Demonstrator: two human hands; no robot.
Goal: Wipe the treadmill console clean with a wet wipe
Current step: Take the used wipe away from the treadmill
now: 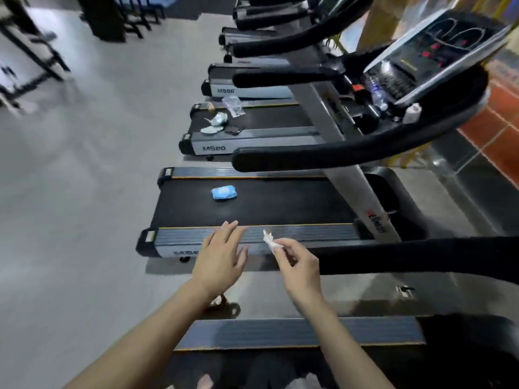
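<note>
Head camera looks steeply down and forward, close over treadmill decks (pixel 252 203); tilted sideways.

This is a gym. A row of grey-framed treadmills with black running belts (pixel 252 203) stands side by side on a smooth grey floor (pixel 84 192), each with long padded black handrails (pixel 337 153) and a tilted console with red lit digits (pixel 438 51). Black metal exercise frames (pixel 33 51) stand across the aisle.

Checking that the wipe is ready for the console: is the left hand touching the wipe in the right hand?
Apart. The head view shows the open left hand beside the wipe, with grey treadmill rail visible between them; only the right hand pinches it.
</note>
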